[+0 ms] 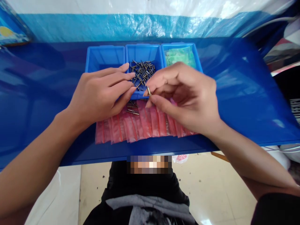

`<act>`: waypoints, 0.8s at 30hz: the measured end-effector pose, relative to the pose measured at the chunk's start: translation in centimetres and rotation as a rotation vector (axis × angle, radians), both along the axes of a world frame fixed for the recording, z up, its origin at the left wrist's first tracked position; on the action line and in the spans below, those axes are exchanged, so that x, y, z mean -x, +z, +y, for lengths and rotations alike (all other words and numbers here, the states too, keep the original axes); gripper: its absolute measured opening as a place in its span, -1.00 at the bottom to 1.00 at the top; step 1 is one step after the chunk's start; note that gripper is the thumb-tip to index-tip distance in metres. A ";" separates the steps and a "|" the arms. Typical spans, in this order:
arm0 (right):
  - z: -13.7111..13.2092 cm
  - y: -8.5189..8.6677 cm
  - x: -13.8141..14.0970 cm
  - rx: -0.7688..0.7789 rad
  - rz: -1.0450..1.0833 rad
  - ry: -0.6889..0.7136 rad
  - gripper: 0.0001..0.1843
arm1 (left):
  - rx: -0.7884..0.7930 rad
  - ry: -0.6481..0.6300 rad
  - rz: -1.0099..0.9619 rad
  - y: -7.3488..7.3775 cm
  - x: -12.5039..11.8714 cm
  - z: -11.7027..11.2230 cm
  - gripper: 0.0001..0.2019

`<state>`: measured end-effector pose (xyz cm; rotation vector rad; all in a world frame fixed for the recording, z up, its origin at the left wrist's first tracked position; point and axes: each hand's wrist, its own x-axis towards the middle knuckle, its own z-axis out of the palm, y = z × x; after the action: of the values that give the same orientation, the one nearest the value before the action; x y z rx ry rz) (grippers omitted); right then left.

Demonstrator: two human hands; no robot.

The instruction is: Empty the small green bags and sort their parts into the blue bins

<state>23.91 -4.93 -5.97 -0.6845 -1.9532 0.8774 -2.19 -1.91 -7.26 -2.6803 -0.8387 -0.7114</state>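
My right hand (185,93) pinches a small metal screw (149,91) between thumb and forefinger, just in front of the middle blue bin (143,51). That bin holds several dark screws (142,71). My left hand (103,92) lies palm down with fingers stretched toward the same bin, resting over a row of small red plastic bags (140,125). A few loose screws (132,109) lie on the bags between my hands.
The left blue bin (104,56) looks bare inside. The right blue bin (180,50) holds green bags (180,56). All stand on a blue table (246,103) with a plastic-covered wall behind. My lap and the floor show below the table edge.
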 end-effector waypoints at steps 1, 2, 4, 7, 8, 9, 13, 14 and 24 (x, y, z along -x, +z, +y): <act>0.1 0.1 -0.2 0.108 0.067 0.026 -0.77 | -0.016 -0.017 -0.004 0.0 0.0 0.1 -0.82; 0.3 0.2 -0.3 0.197 0.103 0.045 -0.81 | -0.025 -0.026 -0.006 0.0 0.0 0.1 -0.83; 0.5 0.2 -0.5 0.346 0.108 0.067 -0.85 | -0.034 -0.026 -0.004 0.0 0.0 0.1 -0.85; 0.5 0.3 -0.5 0.473 0.200 0.100 -0.73 | -0.035 -0.006 0.012 0.0 0.1 0.0 -0.85; 0.3 0.4 -0.5 0.475 0.248 0.122 -0.66 | -0.039 -0.004 0.012 0.0 0.1 -0.1 -0.85; 0.2 0.5 -0.4 0.458 0.292 0.140 -0.59 | -0.044 -0.006 0.010 0.0 0.0 -0.1 -0.85; -0.3 0.9 -0.4 0.206 0.213 0.085 -0.56 | -0.074 -0.027 0.000 -0.1 0.0 0.1 -0.87; -0.4 0.9 -0.4 0.049 0.111 0.047 -0.63 | -0.076 -0.033 -0.001 -0.2 -0.1 0.1 -0.87; 0.0 -2.1 0.6 -0.879 -0.858 0.036 -0.63 | -0.084 -0.011 -0.001 -0.3 0.0 0.3 -0.82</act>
<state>23.36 -4.92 -8.07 -0.5032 -2.7776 -0.3996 -2.17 -1.65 -7.57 -2.6125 -0.7767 -0.7344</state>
